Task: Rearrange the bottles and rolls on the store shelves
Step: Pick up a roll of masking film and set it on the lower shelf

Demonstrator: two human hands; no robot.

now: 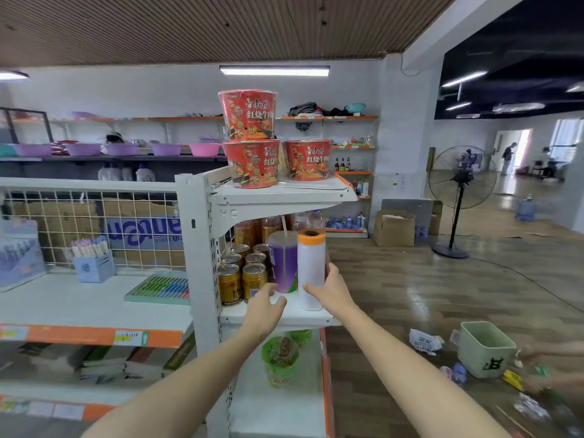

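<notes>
A white roll [311, 273] with an orange top stood upright at the front right of the middle shelf [316, 317], touching a purple bottle [282, 263]. The right hand [331, 287] wrapped its fingers round the roll's lower half; the left hand [264, 306] hovered with loosely spread fingers before the bottle, holding nothing. The roll stood near the shelf's open edge and, tall and gripped low, looked liable to tip off or knock the bottle into the gold cans [241, 279] beside it. Behind stood amber bottles [252, 230]. Above, three red noodle tubs [252, 137] sat stacked. A green bin [485, 349] stood on the floor, contents unseen.
</notes>
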